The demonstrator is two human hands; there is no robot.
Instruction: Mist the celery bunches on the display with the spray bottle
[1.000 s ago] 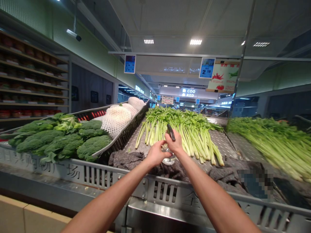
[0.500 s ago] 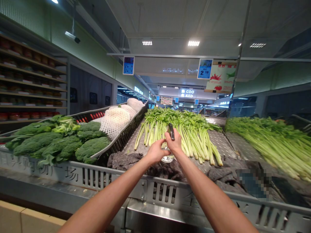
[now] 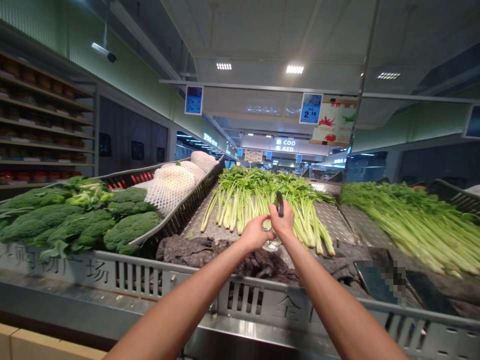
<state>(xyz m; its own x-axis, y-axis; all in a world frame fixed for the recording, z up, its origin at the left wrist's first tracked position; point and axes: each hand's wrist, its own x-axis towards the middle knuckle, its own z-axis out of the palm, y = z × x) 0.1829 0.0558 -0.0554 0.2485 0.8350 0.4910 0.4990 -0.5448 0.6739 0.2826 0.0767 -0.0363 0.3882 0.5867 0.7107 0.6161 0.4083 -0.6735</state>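
My right hand (image 3: pixel 284 219) is closed round the upper part of what looks like a clear spray bottle (image 3: pixel 271 245) with a black top (image 3: pixel 280 204). The black top sticks up above the fist, and the round clear base shows below. My left hand (image 3: pixel 257 232) curls round the bottle's side, its thumb reaching towards the right hand; most of the bottle is hidden. Just beyond both hands, celery (image 3: pixel 232 207) lies in a wide row on a metal studded shelf (image 3: pixel 197 222), stalk ends towards me and leaves at the back.
Broccoli (image 3: pixel 133 230) fills the left side, beside a black crate wall (image 3: pixel 176 220) and netted white produce (image 3: pixel 170 187). Dark crumpled cloth (image 3: pixel 187 250) lines the front behind a grey slotted rail (image 3: pixel 150 280). A mirror (image 3: pixel 405 220) stands right; a phone-like dark object (image 3: pixel 371 280) lies near it.
The hands and bottle have shifted a little to the right across the celery. The surroundings have slid slightly left in the view. Both hands keep their hold.
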